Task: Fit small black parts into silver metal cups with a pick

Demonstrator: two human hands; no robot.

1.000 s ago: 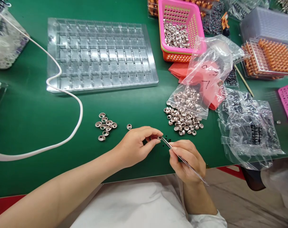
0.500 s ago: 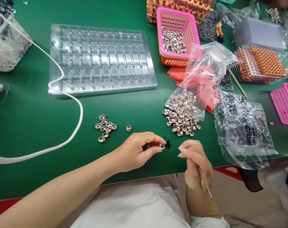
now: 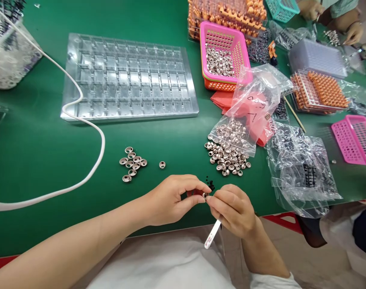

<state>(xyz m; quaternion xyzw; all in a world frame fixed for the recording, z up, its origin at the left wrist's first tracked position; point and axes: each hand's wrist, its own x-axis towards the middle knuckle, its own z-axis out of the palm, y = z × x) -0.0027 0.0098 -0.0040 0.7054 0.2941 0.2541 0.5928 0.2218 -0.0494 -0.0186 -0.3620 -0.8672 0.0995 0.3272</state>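
The person is wearing a white top (image 3: 170,261), its loose cloth creasing softly across the front. A whitish sleeve (image 3: 273,281) is wrinkling around the right arm (image 3: 265,249) and ending well short of the wrist. The left arm (image 3: 80,241) is showing bare up to the edge of the view, and the left hand (image 3: 170,200) and right hand (image 3: 235,210) are both showing bare.

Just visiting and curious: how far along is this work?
Early on, I'd guess. Perhaps done: the small cluster of metal cups and the lone cup set apart, though I can't confirm it. In hand: one cup, pinched by the left hand; the right hand, holding a tool, has its fingertips at it. Seemingly left: the much larger heap, near the black bits.
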